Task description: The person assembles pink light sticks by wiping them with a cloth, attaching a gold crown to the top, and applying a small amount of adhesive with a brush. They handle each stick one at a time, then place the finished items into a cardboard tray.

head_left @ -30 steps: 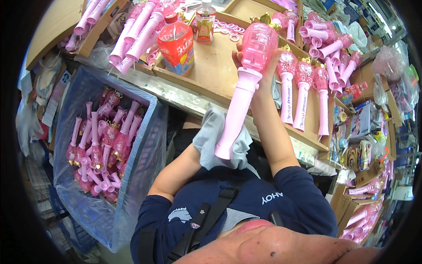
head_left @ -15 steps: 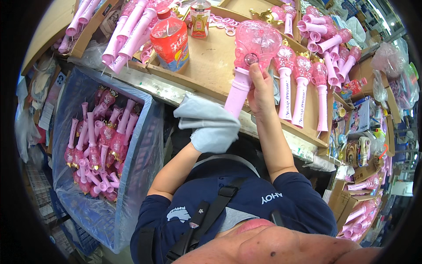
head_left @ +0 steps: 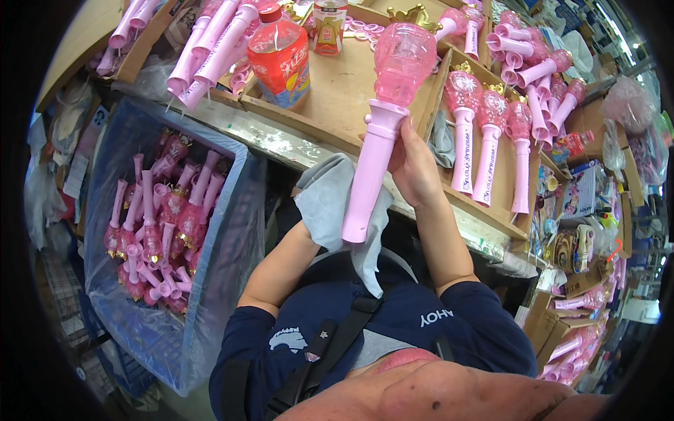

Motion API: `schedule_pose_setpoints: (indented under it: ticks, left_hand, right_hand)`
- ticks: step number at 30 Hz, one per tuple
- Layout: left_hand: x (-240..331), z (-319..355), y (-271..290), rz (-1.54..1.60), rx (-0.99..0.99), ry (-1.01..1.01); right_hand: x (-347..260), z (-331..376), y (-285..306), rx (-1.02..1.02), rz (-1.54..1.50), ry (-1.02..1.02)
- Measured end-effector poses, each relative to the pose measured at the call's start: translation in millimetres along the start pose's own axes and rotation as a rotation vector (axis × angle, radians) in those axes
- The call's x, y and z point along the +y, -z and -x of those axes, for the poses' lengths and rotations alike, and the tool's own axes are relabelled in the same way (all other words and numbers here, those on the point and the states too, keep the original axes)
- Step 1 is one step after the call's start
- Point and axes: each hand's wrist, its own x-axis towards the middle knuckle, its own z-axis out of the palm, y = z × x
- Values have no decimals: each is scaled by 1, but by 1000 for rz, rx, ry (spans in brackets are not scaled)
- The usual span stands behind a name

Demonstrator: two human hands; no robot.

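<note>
Two hands share one toy wand (head_left: 382, 126): the right hand (head_left: 414, 168) is wrapped around the pale pink handle just below the collar, fingers closed firmly on it, holding the wand up in front of the chest with its clear pink globe tilted away over the tabletop (head_left: 344, 91). The left hand (head_left: 316, 210) is hidden inside a grey cloth (head_left: 337, 203), bunched around it and pressed against the lower handle near its end, so how tightly those fingers close cannot be told. Judging from this, the handle is being wiped, and it goes best if the right hand keeps its grip steady while the cloth runs along the handle in long strokes, turning the wand a little between passes so no side is missed. The cloth's loose tail hangs below and should be kept from snagging. Finished-looking wands (head_left: 484, 140) lie in a row on the tabletop to the right, a red bottle (head_left: 281, 59) stands to the left, and a blue-lined bin (head_left: 210, 281) of more wands sits beside the left elbow.
</note>
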Motion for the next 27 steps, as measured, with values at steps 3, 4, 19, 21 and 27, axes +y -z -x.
schedule_pose_setpoints:
  ticks: [3, 4, 19, 21, 27]
  left_hand:
    - [10, -2, -1, 323, -20, 174]
    - [14, -1, -2, 549, 42, 249]
    - [10, -1, -3, -543, 86, -28]
    - [3, -3, -8, -639, 72, -56]
    - [-10, 0, -13, -682, 63, -117]
  right_hand:
    - [0, 4, 7, 68, 52, 59]
    - [1, 5, 9, 167, 203, 119]
    - [-20, 11, -16, 437, 1019, 650]
    - [-19, 10, -18, 478, 1114, 663]
    - [-23, 8, -6, 442, 945, 615]
